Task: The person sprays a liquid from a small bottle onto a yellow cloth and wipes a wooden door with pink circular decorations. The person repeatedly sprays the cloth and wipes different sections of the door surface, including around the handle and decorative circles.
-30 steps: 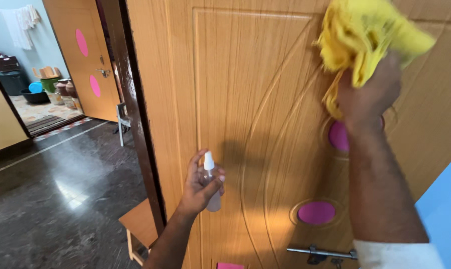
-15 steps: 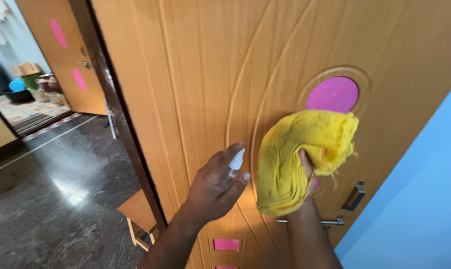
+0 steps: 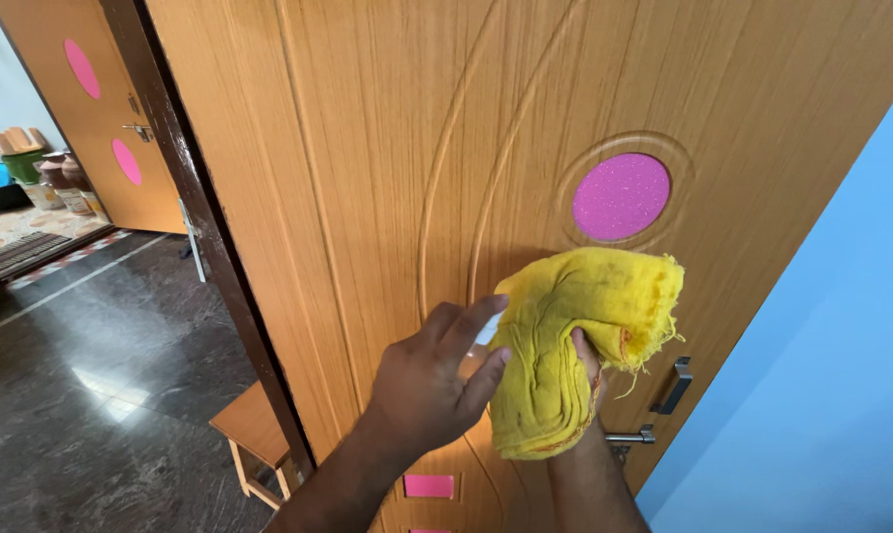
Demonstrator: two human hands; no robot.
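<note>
A person's right hand [image 3: 586, 370] presses a bunched yellow cloth [image 3: 577, 345] against the wooden door [image 3: 367, 148] below its pink disc [image 3: 621, 195], while the left hand [image 3: 431, 380] grips a small white spray bottle [image 3: 488, 331] beside it, the panel looking mid-wipe.

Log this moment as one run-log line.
left hand: holds spray bottle | right hand: presses yellow cloth on wooden door | pink disc above cloth | handle right of cloth

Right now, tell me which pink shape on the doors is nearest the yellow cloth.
The pink circle in the near door's round recess, just above the cloth. The pink rectangle sits lower; two pink ovals are on the far door.
</note>
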